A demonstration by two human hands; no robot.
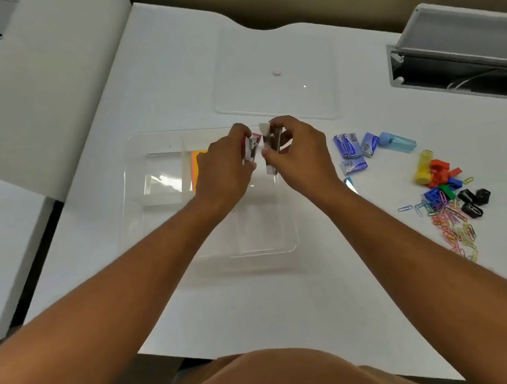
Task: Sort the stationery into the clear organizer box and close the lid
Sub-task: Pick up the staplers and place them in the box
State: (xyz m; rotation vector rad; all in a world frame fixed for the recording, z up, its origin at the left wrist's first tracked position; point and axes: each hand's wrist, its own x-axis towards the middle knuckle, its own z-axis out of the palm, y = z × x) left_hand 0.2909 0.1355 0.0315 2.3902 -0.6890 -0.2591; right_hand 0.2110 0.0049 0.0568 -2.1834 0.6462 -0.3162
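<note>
Nearest the viewer, both forearms reach up from the bottom edge across the white worktop (297, 311) toward its middle. Just past them lies the clear organizer box (291, 247), open, its near compartments seemingly bare and a stack of orange and pink sticky notes (198, 157) in a far compartment at about 11 o'clock of the box centre.

Over the far half of the box the two hands meet. The left hand (225, 166) is curled round a small stapler with a pink top (252, 149); the right hand (299, 151) grips a darker small stapler (272, 149). Both staplers stand roughly on end, long axes running near to far in the view, almost touching each other between the hands. They hang directly above the box's far-right compartment, so the coming move looks like a short lowering straight down, and neither hand is clearly the nearer.

At 3 o'clock of the hands, well apart, wait blue staple boxes (350, 148) and a blue capped item (398, 140). Toward 4 o'clock sit a yellow piece (422, 168), coloured and black binder clips (454, 190) and a heap of coloured paper clips (453, 223).

Farther off, at 12 o'clock, the clear lid (272, 66) lies flat on the worktop, still to be fitted. At 2 o'clock runs a grey cable tray (463, 55).
</note>
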